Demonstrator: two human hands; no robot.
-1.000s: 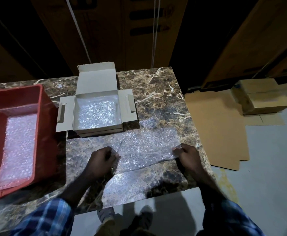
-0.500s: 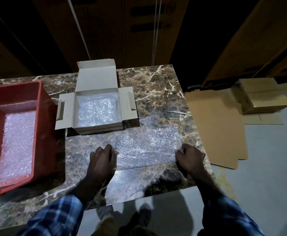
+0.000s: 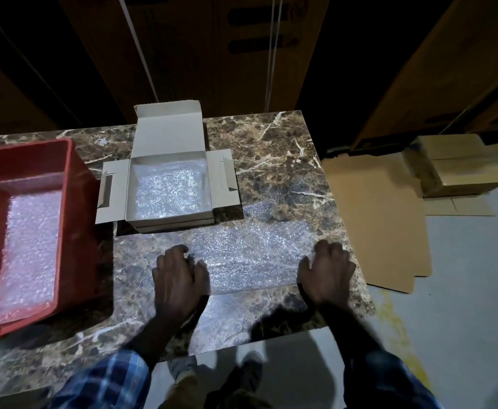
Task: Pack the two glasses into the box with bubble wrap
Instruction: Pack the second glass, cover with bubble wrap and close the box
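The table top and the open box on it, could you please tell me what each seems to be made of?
The table top looks like polished brown marble or an imitation: pale veins, glossy reflections. The box looks like plain matte grey-brown cardboard, with folded flaps and cut tabs; clear bubble wrap lines it.

the surface (image 3: 271, 149) is dark brown marble with pale veins. the box (image 3: 168, 137) is grey-beige cardboard, and the bubble wrap (image 3: 250, 255) is clear with a silvery shine. the crate (image 3: 26, 157) is red. the sleeves (image 3: 109, 379) have a blue check pattern. the flat cardboard (image 3: 374, 216) on the grey floor is tan.
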